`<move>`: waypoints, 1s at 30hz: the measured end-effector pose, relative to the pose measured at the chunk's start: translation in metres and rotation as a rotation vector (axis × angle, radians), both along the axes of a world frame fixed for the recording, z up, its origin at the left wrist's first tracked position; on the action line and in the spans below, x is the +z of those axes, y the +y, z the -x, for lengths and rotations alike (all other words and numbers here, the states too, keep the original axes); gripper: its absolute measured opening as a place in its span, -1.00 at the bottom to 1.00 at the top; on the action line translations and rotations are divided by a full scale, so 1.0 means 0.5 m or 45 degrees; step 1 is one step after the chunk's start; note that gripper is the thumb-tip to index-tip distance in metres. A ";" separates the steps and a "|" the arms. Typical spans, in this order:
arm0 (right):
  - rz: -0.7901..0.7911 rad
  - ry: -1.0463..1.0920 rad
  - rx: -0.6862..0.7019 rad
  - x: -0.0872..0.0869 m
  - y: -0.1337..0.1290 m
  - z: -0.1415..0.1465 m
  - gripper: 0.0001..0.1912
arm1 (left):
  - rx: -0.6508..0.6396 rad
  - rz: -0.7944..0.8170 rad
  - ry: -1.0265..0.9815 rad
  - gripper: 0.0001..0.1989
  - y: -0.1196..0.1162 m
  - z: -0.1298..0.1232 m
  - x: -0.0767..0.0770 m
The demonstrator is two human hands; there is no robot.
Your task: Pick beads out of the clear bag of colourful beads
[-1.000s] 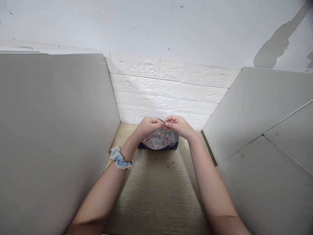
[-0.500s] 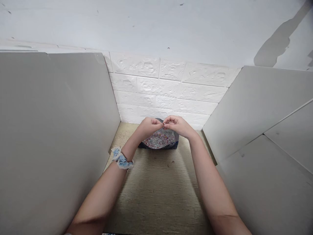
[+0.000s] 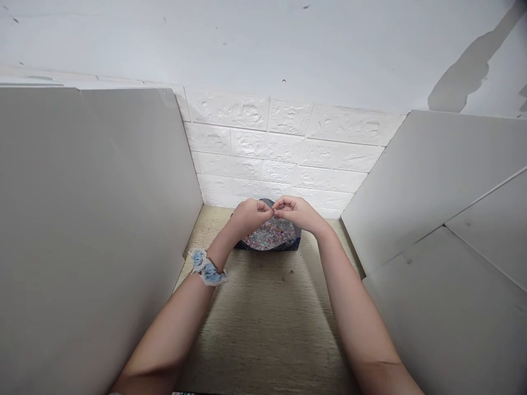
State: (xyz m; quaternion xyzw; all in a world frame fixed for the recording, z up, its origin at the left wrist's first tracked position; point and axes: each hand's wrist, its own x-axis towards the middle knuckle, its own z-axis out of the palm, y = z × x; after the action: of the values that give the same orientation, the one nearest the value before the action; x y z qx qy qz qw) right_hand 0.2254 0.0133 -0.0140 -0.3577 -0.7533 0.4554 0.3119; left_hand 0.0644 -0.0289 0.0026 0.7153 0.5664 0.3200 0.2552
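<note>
Both of my hands meet above an open container [image 3: 293, 244] with dark blue sides, filled with many small pink, clear and white beads [image 3: 269, 235]. My left hand [image 3: 252, 214] is closed in a pinch, its thumb and fingertip pointing right. Opposite it, my right hand [image 3: 300, 211] pinches too, its fingertips touching or nearly touching those of the left. Whatever is between the fingertips is too small to name. A light blue scrunchie [image 3: 208, 267] with white lace edges circles my left wrist.
The container stands on a wood-grained tabletop [image 3: 263, 329] against a white brick-patterned wall [image 3: 267, 145]. Pale grey panels rise at the left [image 3: 90, 219] and right [image 3: 432, 192]. A few tiny dark specks [image 3: 291, 271] lie on the tabletop in front of the container.
Both hands have shifted very slightly left and down, still pinched together over the container. The container has not moved.
</note>
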 end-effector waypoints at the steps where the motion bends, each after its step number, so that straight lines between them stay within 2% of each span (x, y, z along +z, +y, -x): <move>1: -0.001 -0.008 -0.002 0.001 -0.001 0.001 -0.80 | 0.002 -0.002 0.005 -0.74 0.000 0.000 0.000; 17: -0.017 -0.032 -0.014 0.003 -0.004 0.002 -0.81 | -0.005 -0.036 -0.016 -0.75 0.002 0.003 -0.005; 30: -0.013 -0.018 -0.014 0.000 -0.002 0.000 -0.81 | -0.001 -0.039 0.065 -0.74 0.000 0.002 -0.001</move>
State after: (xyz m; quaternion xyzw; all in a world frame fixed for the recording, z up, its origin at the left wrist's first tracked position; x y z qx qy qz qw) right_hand 0.2252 0.0120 -0.0139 -0.3635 -0.7557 0.4474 0.3108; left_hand 0.0635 -0.0287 0.0020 0.7272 0.5674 0.3104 0.2298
